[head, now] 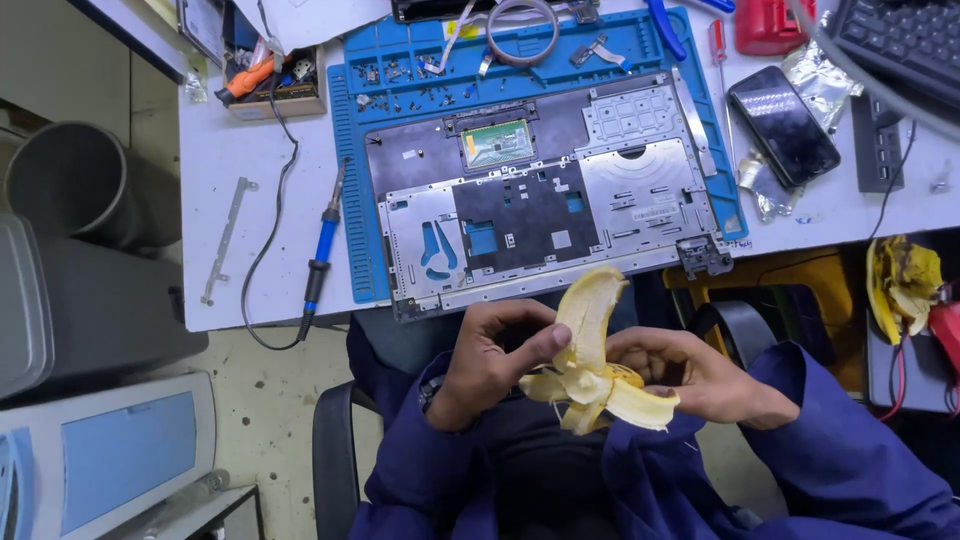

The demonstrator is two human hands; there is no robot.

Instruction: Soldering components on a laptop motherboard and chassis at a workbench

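Left hand (pixel 490 355): is curling around the banana (pixel 590 345) from the left, thumb lying across the lower part of the fruit; its grip is pressing together on the banana.
Right hand (pixel 690 375): is cupping the banana from the right, fingers wrapping behind the peel; its grip is pinching the peel and fruit base.
Banana: is standing nearly upright between both hands over the lap, just below the table (pixel 260 250) edge; pale peeled fruit is pointing up, with yellow peel strips hanging outward and down.
Sleeves (pixel 840 450): dark blue fabric is covering both arms and the lap.
Laptop shell (pixel 545 195): is lying open on the blue mat (pixel 350 170), its grey inner side facing up, near edge reaching the table front, just above the banana tip.
Soldering iron (pixel 320 250): is lying on the table left of the mat, blue handle, black cable looping away.
Phone (pixel 783 125): is resting dark-screened on the table right of the mat.
Screws (pixel 400 85): are scattering across the mat's upper left trays.
Second peel (pixel 900 285): is lying at the right, below the table edge, well apart from the hands.
Chair (pixel 335 450): its black arm is showing at the lower left beside the person.
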